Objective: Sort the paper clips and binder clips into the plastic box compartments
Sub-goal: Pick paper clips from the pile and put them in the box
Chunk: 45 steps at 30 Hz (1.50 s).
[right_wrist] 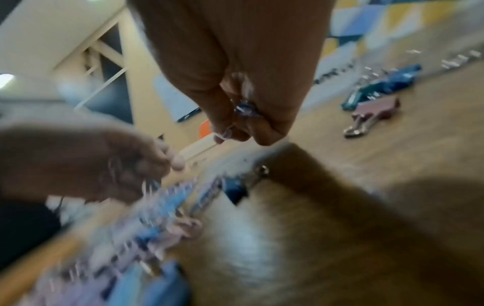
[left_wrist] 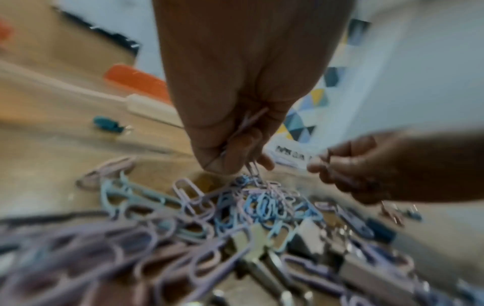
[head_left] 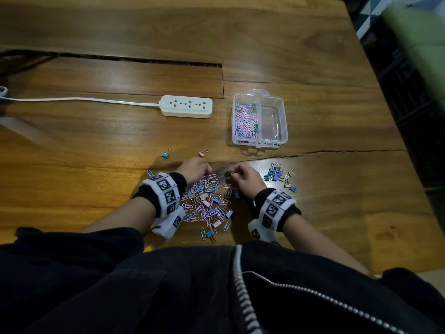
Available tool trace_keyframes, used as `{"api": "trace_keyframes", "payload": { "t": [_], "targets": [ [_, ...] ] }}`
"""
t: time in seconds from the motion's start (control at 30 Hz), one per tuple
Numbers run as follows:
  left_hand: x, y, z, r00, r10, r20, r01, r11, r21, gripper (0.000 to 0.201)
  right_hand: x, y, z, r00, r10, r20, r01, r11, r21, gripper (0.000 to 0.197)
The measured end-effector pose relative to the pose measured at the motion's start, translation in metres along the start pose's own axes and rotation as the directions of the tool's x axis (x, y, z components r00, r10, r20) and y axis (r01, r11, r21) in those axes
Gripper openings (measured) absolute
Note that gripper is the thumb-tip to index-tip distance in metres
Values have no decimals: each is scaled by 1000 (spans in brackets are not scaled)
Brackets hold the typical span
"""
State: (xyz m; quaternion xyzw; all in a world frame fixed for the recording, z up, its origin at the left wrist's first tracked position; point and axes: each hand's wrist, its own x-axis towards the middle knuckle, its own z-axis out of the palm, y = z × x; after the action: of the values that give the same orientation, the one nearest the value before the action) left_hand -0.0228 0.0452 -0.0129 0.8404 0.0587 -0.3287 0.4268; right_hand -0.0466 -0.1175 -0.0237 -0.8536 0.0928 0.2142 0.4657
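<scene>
A mixed pile of pastel paper clips and binder clips (head_left: 207,203) lies on the wooden table in front of me. My left hand (head_left: 196,168) curls at the pile's far edge and grips a bunch of paper clips (left_wrist: 246,132). My right hand (head_left: 243,175) is beside it, fingers closed round small binder clips (right_wrist: 245,108). The clear plastic box (head_left: 281,116) stands farther back to the right; its left compartment holds many paper clips (head_left: 245,120), and the right compartment looks bare.
A group of binder clips (head_left: 277,175) lies right of my right hand. One blue binder clip (head_left: 165,154) and one pink binder clip (head_left: 203,153) lie apart beyond the pile. A white power strip (head_left: 186,106) with its cord sits behind. The table's edge runs along the right.
</scene>
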Motion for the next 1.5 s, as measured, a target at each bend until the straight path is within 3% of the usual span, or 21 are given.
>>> {"api": "trace_keyframes", "payload": {
  "t": [0.1, 0.2, 0.27, 0.3, 0.4, 0.47, 0.53, 0.6, 0.7, 0.8, 0.87, 0.9, 0.97, 1.07, 1.1, 1.17, 1.33, 1.43, 1.5],
  "targets": [
    [-4, 5, 10, 997, 71, 10, -71, 956, 285, 16, -4, 1, -9, 990, 132, 47, -140, 939, 315, 27],
    [-6, 5, 14, 996, 90, 18, -89, 890, 447, 33, -8, 0, -16, 970, 209, 122, -240, 764, 599, 30],
    [-6, 5, 16, 994, 109, 20, -105, 865, 491, 30, -11, -2, -19, 959, 228, 168, -280, 691, 666, 32],
    [-7, 6, 17, 994, 110, 21, -106, 863, 494, 25, -12, -3, -20, 957, 228, 177, -288, 707, 646, 33],
    [-8, 7, 19, 997, 64, 54, -82, 879, 470, 17, -14, -5, -15, 979, 158, 128, -193, 924, 330, 28],
    [-7, 6, 20, 996, 32, 82, -66, 886, 459, 16, -14, -4, -8, 992, 44, 116, -47, 999, 25, 19],
    [-5, 4, 20, 995, 15, 99, -56, 898, 435, 22, -12, 0, -2, 987, -19, 159, 60, 964, -259, 13],
    [-3, 3, 17, 995, 0, 103, -40, 920, 390, 30, -11, 4, 2, 981, -62, 182, 138, 887, -441, 24],
    [-1, 5, 8, 995, -10, 102, -20, 956, 293, 34, -10, 2, 4, 975, -99, 197, 185, 853, -489, 18],
    [-2, 11, -3, 989, -23, 146, 2, 989, 145, 30, -7, 1, 2, 969, -54, 242, 177, 831, -527, 27],
    [-2, 18, -10, 987, -34, 158, 26, 998, 56, 26, -10, 1, 1, 959, -70, 276, 217, 807, -549, 16],
    [-2, 21, -14, 985, -45, 166, 46, 999, -2, 24, -12, 2, 0, 955, -86, 283, 233, 811, -537, 5],
    [0, 30, -20, 980, -50, 191, 74, 990, -119, 23, -13, 4, -7, 961, -79, 264, 204, 847, -490, 12],
    [4, 52, -24, 977, -24, 212, 83, 959, -271, 22, -7, -3, -26, 982, -45, 184, 83, 974, -209, 7],
    [7, 61, -24, 977, -19, 211, 89, 942, -325, 22, -1, -7, -34, 988, -55, 142, 72, 990, -117, 17],
    [15, 82, -21, 983, -14, 183, 91, 903, -420, 19, 12, -18, -52, 997, -62, 52, 62, 998, 2, 29],
    [40, 135, -10, 999, -53, 13, 50, 802, -596, 20, 56, -50, -84, 984, 21, -174, -3, 995, 102, 29],
    [54, 149, -7, 994, -109, 18, 94, 752, -652, 9, 79, -58, -87, 979, 123, -160, -68, 948, 311, 24],
    [63, 148, -6, 989, -136, 52, 136, 736, -663, 30, 82, -59, -86, 984, 141, -108, -96, 935, 340, 23]
  ]
}}
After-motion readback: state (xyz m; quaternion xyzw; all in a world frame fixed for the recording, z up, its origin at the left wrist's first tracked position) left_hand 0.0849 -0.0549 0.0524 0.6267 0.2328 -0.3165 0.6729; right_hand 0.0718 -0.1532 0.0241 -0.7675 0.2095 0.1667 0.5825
